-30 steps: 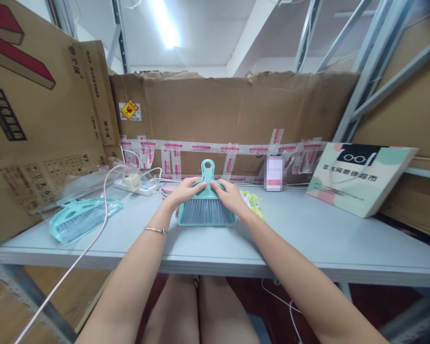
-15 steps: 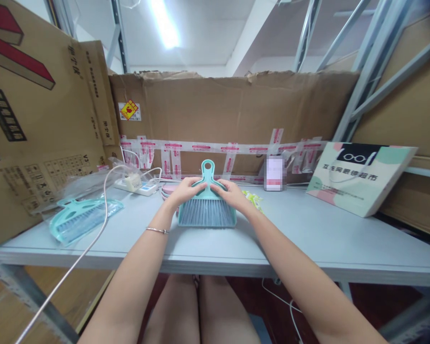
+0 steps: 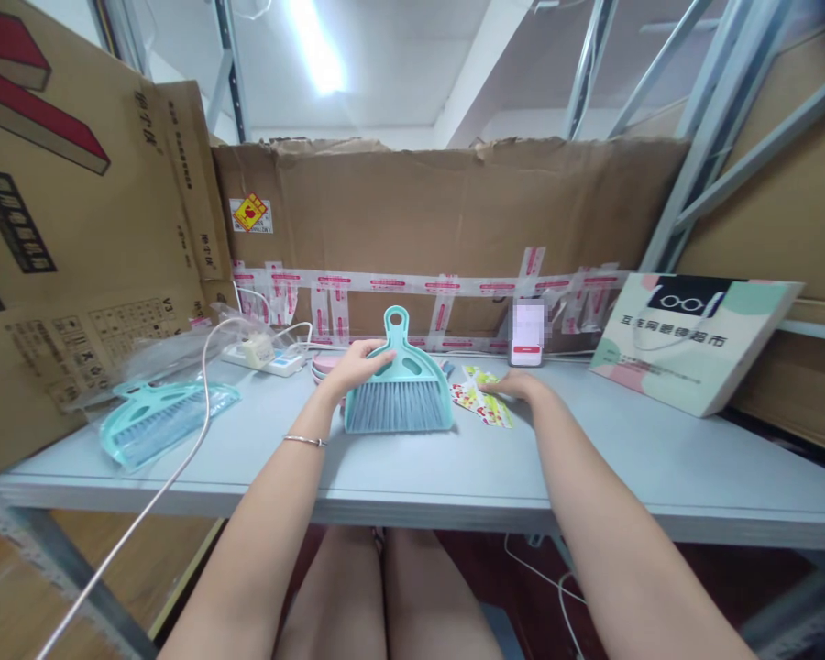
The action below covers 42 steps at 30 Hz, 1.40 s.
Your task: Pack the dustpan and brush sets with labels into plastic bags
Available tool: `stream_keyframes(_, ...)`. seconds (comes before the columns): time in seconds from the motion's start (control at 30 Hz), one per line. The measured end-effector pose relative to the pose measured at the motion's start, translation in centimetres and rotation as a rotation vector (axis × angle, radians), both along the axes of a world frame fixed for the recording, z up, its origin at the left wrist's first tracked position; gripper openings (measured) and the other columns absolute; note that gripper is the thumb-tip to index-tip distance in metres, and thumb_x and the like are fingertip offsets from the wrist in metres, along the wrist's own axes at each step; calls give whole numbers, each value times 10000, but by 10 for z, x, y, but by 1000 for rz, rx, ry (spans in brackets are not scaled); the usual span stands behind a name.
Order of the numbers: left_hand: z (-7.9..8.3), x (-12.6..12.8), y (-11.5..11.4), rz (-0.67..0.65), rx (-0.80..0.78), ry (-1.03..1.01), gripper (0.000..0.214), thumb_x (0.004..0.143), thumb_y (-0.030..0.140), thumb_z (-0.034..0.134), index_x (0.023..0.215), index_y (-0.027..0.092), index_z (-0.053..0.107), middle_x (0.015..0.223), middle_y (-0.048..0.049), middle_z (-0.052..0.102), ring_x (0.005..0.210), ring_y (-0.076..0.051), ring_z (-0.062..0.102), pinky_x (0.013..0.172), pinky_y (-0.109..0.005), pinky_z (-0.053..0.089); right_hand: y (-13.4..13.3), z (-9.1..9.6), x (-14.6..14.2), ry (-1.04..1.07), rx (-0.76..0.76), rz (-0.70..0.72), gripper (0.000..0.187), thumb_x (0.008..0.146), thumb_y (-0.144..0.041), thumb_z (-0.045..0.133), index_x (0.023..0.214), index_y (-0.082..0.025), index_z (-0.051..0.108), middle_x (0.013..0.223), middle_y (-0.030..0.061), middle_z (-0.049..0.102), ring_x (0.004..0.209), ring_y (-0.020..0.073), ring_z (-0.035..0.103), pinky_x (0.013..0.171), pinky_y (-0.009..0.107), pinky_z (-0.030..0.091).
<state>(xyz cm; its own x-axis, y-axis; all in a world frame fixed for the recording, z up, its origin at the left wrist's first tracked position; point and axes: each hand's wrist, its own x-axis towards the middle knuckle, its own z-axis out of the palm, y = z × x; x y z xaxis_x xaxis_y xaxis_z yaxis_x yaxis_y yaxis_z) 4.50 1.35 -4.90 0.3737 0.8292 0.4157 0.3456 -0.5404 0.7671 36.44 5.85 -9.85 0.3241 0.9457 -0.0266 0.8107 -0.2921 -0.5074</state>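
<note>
A small teal dustpan with a grey-bristled brush nested in it (image 3: 399, 385) lies on the grey table (image 3: 591, 458), handle pointing away from me. My left hand (image 3: 355, 365) rests on its left shoulder, fingers curled over the top edge. Just right of the dustpan lie colourful printed packets (image 3: 479, 396). My right hand (image 3: 512, 383) lies flat on the table at their far right edge, fingers stretched out onto them.
A second teal brush set in a clear bag (image 3: 155, 423) lies at the left. A white power strip (image 3: 265, 359) with a cable sits behind it. A phone (image 3: 526, 335) leans on the cardboard wall (image 3: 454, 211). A printed paper bag (image 3: 687, 337) stands at right.
My right hand has left the dustpan and moved right onto the colourful packets. My left hand stays on the dustpan, which has barely shifted.
</note>
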Motion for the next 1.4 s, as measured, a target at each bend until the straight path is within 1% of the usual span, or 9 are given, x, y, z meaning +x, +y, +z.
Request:
stream_keyframes(0.27, 1, 1, -1, 4, 3, 18, 355, 753, 478, 547, 794, 133, 622, 742, -14, 581, 700, -143, 504, 641, -243, 378, 3, 1, -1, 74, 11, -1, 301, 482, -286, 810, 573, -162, 551, 580, 89, 604, 678, 275, 612, 582, 372, 454)
stream_keyframes(0.43, 0, 1, -1, -11, -14, -5, 354, 747, 474, 560, 824, 133, 622, 779, -20, 589, 729, -147, 507, 667, -243, 380, -14, 23, -5, 236, 203, 81, 259, 599, -347, 747, 593, -173, 555, 565, 20, 565, 594, 163, 558, 544, 285, 436)
stream_keyframes(0.63, -1, 1, 0, -7, -30, -24, 376, 735, 491, 567, 809, 127, 626, 748, -19, 585, 696, -142, 500, 649, -244, 375, -41, 51, -31, 1134, 565, 559, 235, 652, -395, 703, 765, -220, 596, 778, -4, 645, 502, 57, 484, 435, 183, 411)
stream_keyframes(0.73, -1, 2, 1, -6, -29, -55, 370, 725, 488, 578, 793, 127, 626, 729, -14, 577, 681, -135, 493, 644, -240, 372, -53, 49, -54, 1230, 339, 780, 310, 551, -326, 795, 757, -205, 599, 670, -28, 647, 448, 44, 510, 414, 153, 425)
stream_keyframes(0.83, 0, 1, 1, 29, -24, -107, 365, 712, 488, 589, 769, 128, 622, 681, 2, 555, 647, -124, 479, 627, -233, 365, -60, 43, -82, 1098, 36, 946, 352, 543, -309, 815, 787, -171, 602, 676, -2, 679, 490, 80, 605, 464, 166, 498)
stream_keyframes(0.93, 1, 1, 1, 80, -20, -149, 350, 705, 481, 596, 734, 132, 616, 647, 14, 536, 613, -113, 462, 595, -225, 351, -62, 37, -106, 973, -18, 904, 289, 619, -261, 777, 836, -161, 615, 795, 37, 717, 620, 118, 679, 564, 184, 556)
stream_keyframes(1.1, -2, 0, 4, 136, -46, -233, 373, 693, 508, 617, 702, 135, 600, 620, 22, 522, 581, -102, 449, 550, -215, 334, -59, 30, -124, 971, 148, 681, 199, 659, -158, 732, 815, -172, 610, 785, 19, 719, 616, 133, 691, 597, 205, 584)
stream_keyframes(1.27, -3, -1, 5, 67, -107, -400, 430, 684, 542, 639, 853, 147, 618, 739, -7, 614, 649, -119, 533, 620, -230, 420, -60, 30, -128, 1051, 259, 580, 208, 646, -83, 714, 807, -155, 604, 734, 2, 705, 560, 116, 675, 563, 193, 583)
stream_keyframes(1.4, 4, -3, -3, 26, -182, -338, 443, 659, 509, 684, 913, 156, 602, 809, -23, 652, 718, -149, 587, 692, -269, 462, -63, 31, -130, 1073, 292, 549, 181, 646, -70, 706, 769, -149, 599, 702, 5, 697, 560, 120, 672, 557, 196, 582)
